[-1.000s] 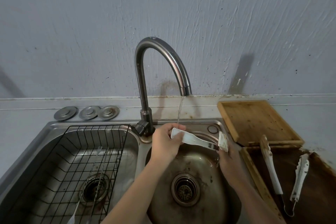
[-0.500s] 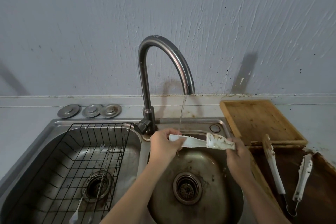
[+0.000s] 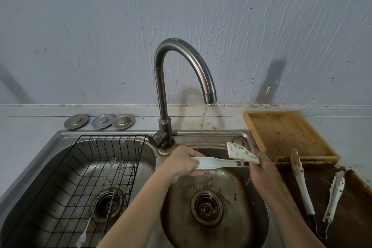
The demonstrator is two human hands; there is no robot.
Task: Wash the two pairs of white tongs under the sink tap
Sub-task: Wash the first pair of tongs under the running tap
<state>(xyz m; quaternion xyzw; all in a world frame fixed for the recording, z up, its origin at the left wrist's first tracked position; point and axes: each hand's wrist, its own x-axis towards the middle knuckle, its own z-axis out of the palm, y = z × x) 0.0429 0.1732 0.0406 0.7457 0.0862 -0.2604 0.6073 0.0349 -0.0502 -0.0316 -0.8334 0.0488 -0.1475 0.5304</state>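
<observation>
One pair of white tongs (image 3: pixel 217 162) lies across the right sink basin (image 3: pixel 219 191), held level under the tap (image 3: pixel 181 66). My left hand (image 3: pixel 181 164) grips its handle end, where the thin water stream (image 3: pixel 202 127) falls. My right hand (image 3: pixel 261 169) holds the other end; a stained, flat white head (image 3: pixel 240 152) sticks up above its fingers. The second pair of white tongs (image 3: pixel 302 183), soiled brown, lies spread open on the dark tray (image 3: pixel 358 217) at the right.
A black wire rack (image 3: pixel 84 177) with forks and skewers fills the left basin. Three metal drain covers (image 3: pixel 100 121) sit on the back ledge. A wooden tray (image 3: pixel 285 135) rests behind the dark tray, close to the sink's right rim.
The tongs have turned in my hands: the stained head now tilts up above my right hand, and the handle sits under the stream. The view shifted slightly left.
</observation>
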